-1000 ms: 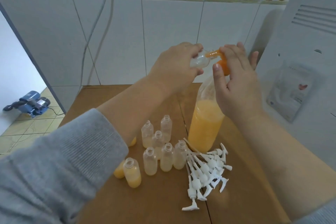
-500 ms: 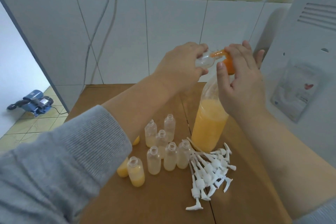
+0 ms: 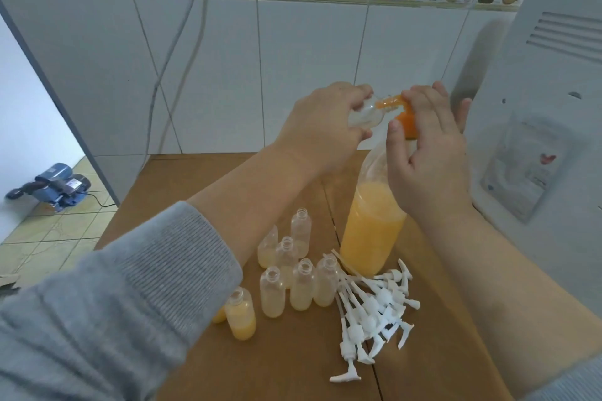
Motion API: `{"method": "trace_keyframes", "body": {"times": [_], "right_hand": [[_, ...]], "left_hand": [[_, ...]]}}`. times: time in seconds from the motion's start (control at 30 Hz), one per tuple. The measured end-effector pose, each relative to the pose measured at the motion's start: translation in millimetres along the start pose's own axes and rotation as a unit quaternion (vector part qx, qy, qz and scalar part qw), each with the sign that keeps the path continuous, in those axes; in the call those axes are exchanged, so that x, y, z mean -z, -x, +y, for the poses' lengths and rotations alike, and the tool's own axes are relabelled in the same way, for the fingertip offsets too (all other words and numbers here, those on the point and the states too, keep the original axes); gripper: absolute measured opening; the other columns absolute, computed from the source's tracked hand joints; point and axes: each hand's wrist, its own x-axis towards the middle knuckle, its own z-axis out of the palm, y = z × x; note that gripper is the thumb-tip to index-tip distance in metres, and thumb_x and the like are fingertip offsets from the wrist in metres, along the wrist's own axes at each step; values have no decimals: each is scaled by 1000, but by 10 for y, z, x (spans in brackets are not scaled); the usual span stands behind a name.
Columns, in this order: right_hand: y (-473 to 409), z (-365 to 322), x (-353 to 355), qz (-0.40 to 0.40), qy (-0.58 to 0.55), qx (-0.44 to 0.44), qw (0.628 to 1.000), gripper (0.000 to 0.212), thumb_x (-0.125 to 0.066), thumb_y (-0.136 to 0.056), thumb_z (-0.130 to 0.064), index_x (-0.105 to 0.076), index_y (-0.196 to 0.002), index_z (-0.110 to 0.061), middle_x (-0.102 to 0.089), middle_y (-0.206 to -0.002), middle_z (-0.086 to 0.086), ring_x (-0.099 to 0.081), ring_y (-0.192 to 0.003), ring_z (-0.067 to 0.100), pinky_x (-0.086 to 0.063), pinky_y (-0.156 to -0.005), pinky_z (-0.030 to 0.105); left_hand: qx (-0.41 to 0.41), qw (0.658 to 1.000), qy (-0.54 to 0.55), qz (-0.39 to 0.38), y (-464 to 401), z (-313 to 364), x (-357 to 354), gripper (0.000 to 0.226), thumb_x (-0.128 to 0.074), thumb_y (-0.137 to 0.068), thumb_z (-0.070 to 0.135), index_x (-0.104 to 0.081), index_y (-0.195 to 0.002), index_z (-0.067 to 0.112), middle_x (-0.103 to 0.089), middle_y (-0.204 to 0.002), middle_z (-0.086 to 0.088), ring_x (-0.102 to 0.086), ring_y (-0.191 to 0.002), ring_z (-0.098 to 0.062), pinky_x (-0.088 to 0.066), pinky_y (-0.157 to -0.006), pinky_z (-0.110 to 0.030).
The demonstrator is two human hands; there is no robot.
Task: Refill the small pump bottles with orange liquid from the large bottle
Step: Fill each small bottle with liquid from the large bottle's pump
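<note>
Hands raised over the table: left hand [image 3: 321,127] curls round a small clear plastic bottle [image 3: 366,112] lying on its side, neck pointing right; fingers cover most of its body. Right hand [image 3: 430,159] meets that neck with fingertips at an orange nozzle [image 3: 389,102]; thumb rests by an orange cap [image 3: 408,124] atop the large bottle [image 3: 371,228]. Palm hides most of the cap, so exactly what the right fingers pinch is hard to make out, though they are bent round the orange part. Orange liquid shows in the small bottle's neck, rest of it looks clear.

Large bottle stands upright on the table just below the hands, translucent plastic, smooth, tapered shoulder, cloudy orange liquid filling the lower part; upper part cut off by the right wrist.

Left of it a cluster of small round-shouldered bottles [image 3: 303,283], open threaded necks, frosted plastic, pale liquid low in each. Nearest one [image 3: 241,314] holds deeper orange liquid; another orange one [image 3: 219,314] behind the grey ribbed knit sleeve [image 3: 123,296] is mostly hidden. Heap of white plastic pump heads [image 3: 374,306] with long dip tubes lies tangled right of the cluster, touching the large bottle's base.

Table [image 3: 293,374] is matte brown board with a seam. Glossy white wall tiles [image 3: 309,68] behind, jug-pattern border. White ribbed appliance [image 3: 553,107] at right, cut off by the frame edge
</note>
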Motion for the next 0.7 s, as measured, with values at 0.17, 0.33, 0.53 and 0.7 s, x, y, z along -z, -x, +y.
{"method": "trace_keyframes", "body": {"times": [0.17,0.33,0.53,0.7], "right_hand": [[-91,-10,79,-5,-6,16,1000,44,-34,-98,-31,-54,-125,-3,-54,-131,11,-30,-140,28,-2,-117,36],[-73,-31,60,19,-9,9,1000,43,-35,-98,-32,-54,-126,-4,-54,-132,10,-31,-140,26,-3,-117,35],[2,-6,-35,26,-2,16,1000,39,-41,-97,-27,-52,-126,-4,-53,-131,12,-34,-138,27,-4,-117,36],[-36,10,22,6,5,21,1000,41,-39,-97,-29,-53,-126,-3,-54,-130,12,-33,-138,29,-5,-117,38]], "left_hand": [[1,1000,-6,-1,2,37,113,45,-66,-85,31,-53,-128,22,-58,-116,7,-42,-86,-9,-42,-86,-29],[-8,1000,-4,20,29,79,107,44,-65,-85,29,-54,-127,20,-59,-113,5,-43,-85,-11,-43,-89,-34],[-2,1000,6,13,46,29,28,45,-65,-85,29,-53,-128,21,-58,-113,6,-41,-84,-9,-42,-89,-32],[-2,1000,-2,3,19,28,57,49,-65,-85,30,-51,-131,23,-58,-116,8,-41,-84,-9,-39,-85,-27]]}}
